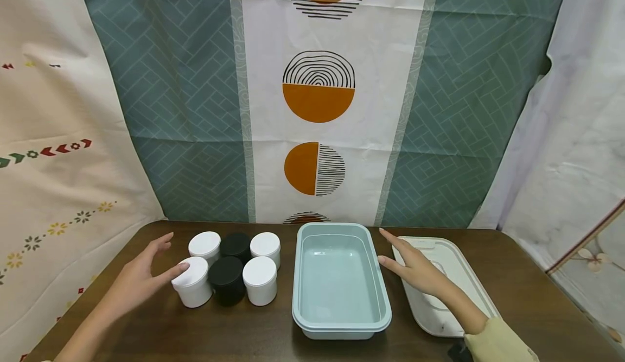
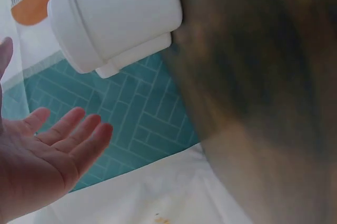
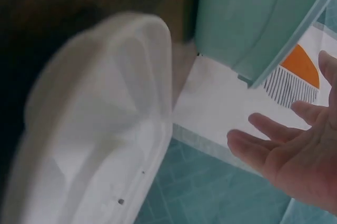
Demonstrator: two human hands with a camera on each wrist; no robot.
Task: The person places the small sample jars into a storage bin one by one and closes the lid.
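My left hand hovers beside the front-left white jar, thumb tip right at its lid, fingers spread and relaxed. In the left wrist view that white jar is above the hand, whose palm holds nothing. Two black jars and several white ones stand grouped in two rows. My right hand reaches over the white lid, its fingertips near the right rim of the light blue tub. The right wrist view shows the hand with fingers apart, and nothing in it.
All of it stands on a dark brown table. Behind rises a teal and white patterned curtain, with pale cloths on both sides. A small dark object lies by the right sleeve.
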